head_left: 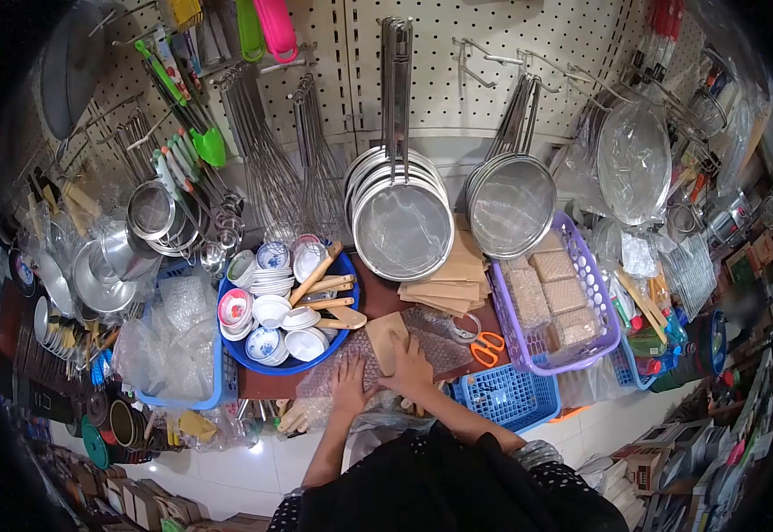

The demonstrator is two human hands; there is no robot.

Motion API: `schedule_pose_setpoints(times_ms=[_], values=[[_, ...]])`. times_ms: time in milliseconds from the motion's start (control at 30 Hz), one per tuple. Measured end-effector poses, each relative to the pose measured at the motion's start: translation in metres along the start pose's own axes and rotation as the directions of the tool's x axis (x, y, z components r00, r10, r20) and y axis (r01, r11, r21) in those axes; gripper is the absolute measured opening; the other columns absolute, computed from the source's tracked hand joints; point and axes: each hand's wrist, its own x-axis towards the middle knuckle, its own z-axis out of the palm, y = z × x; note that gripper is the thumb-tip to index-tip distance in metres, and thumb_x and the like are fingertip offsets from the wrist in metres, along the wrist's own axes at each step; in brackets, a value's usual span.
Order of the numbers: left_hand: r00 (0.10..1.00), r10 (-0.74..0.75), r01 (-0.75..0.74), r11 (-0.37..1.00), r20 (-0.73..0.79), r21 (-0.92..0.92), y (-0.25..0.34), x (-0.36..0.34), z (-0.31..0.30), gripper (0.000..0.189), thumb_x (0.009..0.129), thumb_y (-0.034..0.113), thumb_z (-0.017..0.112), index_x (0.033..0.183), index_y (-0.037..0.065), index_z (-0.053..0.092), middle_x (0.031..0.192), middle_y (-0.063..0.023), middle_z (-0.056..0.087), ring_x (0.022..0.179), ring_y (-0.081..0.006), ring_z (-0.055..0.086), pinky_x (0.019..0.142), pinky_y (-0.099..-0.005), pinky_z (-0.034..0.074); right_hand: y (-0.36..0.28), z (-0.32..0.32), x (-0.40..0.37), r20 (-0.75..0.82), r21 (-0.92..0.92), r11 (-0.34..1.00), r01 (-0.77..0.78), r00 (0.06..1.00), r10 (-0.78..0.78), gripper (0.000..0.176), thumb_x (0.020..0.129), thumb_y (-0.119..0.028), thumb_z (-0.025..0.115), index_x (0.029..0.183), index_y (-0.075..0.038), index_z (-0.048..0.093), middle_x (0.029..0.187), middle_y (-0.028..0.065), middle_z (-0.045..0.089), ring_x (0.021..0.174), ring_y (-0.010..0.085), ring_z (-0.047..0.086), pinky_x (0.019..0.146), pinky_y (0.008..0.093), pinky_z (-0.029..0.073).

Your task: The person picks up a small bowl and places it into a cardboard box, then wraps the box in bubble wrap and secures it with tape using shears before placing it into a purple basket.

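A sheet of bubble wrap (333,365) lies on the reddish-brown tabletop in front of me. My left hand (351,388) rests flat on it, fingers spread and holding nothing. Over a brown cardboard piece (383,335) on the wrap, my right hand (409,367) has its fingers and thumb closed at the near edge. Whether anything lies beneath the cardboard is hidden. Similar brown pieces (444,288) are stacked farther back. To the right are orange-handled scissors (487,348) and a roll of tape (466,330).
On the left stands a blue basin (258,362) of small bowls and wooden-handled utensils. A purple basket (606,341) on the right holds several bubble-wrapped packs. A blue basket (506,395) sits near my right forearm. Strainers (403,232) hang low from the pegboard (493,27).
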Motion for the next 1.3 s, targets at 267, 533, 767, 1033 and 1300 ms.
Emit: schedule_pose_setpoints(times_ms=[267, 533, 767, 1033, 1300], values=[[0.997, 0.058, -0.06, 0.997, 0.051, 0.048, -0.014, 0.007, -0.018, 0.075, 0.08, 0.052, 0.063, 0.14, 0.012, 0.042, 0.152, -0.0072, 0.03, 0.142, -0.0259, 0.023, 0.113, -0.0514, 0.018, -0.003, 0.005, -0.01, -0.061, -0.037, 0.999, 0.019, 0.998, -0.022, 0.11, 0.059, -0.04, 0.083, 0.148, -0.02, 0.021, 0.14, 0.0301, 0.029, 0.119, 0.0492, 0.046, 0.09, 0.0481, 0.05], [0.989, -0.069, -0.013, 0.848, -0.135, -0.53, 0.039, 0.025, -0.044, 0.063, 0.089, 0.034, 0.056, 0.142, 0.006, 0.036, 0.147, -0.0213, 0.033, 0.137, -0.0385, 0.028, 0.109, -0.0526, 0.023, 0.005, -0.003, -0.005, 0.121, -0.041, 0.998, 0.042, 0.992, -0.036, 0.108, 0.063, -0.037, 0.08, 0.149, -0.019, 0.017, 0.143, 0.0309, 0.025, 0.12, 0.0502, 0.045, 0.091, 0.0483, 0.049], [0.989, 0.114, -0.13, 0.975, -0.092, -0.182, 0.077, 0.018, -0.048, 0.065, 0.09, 0.038, 0.055, 0.145, 0.01, 0.035, 0.154, -0.0084, 0.027, 0.14, -0.0411, 0.022, 0.107, -0.0565, 0.024, 0.118, 0.016, 0.038, -0.052, 0.636, 0.745, 0.2, 0.975, -0.217, 0.08, 0.072, -0.018, 0.074, 0.139, -0.003, 0.032, 0.136, 0.0232, 0.039, 0.121, 0.0392, 0.046, 0.099, 0.0449, 0.041], [0.999, 0.041, -0.041, 0.996, -0.009, -0.079, 0.087, 0.017, -0.049, 0.065, 0.085, 0.039, 0.062, 0.141, 0.014, 0.041, 0.153, -0.0069, 0.028, 0.136, -0.0386, 0.03, 0.1, -0.0546, 0.034, 0.125, -0.016, 0.027, -0.621, -0.284, 0.946, -0.158, 0.782, -0.056, 0.038, 0.076, -0.028, 0.074, 0.102, -0.003, 0.061, 0.103, 0.0159, 0.061, 0.089, 0.0341, 0.059, 0.077, 0.0456, 0.048], [1.0, 0.013, -0.012, 0.997, 0.013, -0.075, 0.093, 0.016, -0.055, 0.067, 0.082, 0.025, 0.065, 0.143, 0.016, 0.038, 0.155, -0.0028, 0.024, 0.136, -0.0372, 0.031, 0.096, -0.0554, 0.038, 0.097, -0.041, 0.051, -0.16, 0.533, 0.839, 0.113, 0.987, -0.031, 0.019, 0.082, -0.015, 0.07, 0.086, 0.0, 0.06, 0.069, 0.0067, 0.063, 0.068, 0.0143, 0.061, 0.062, 0.03, 0.049]])
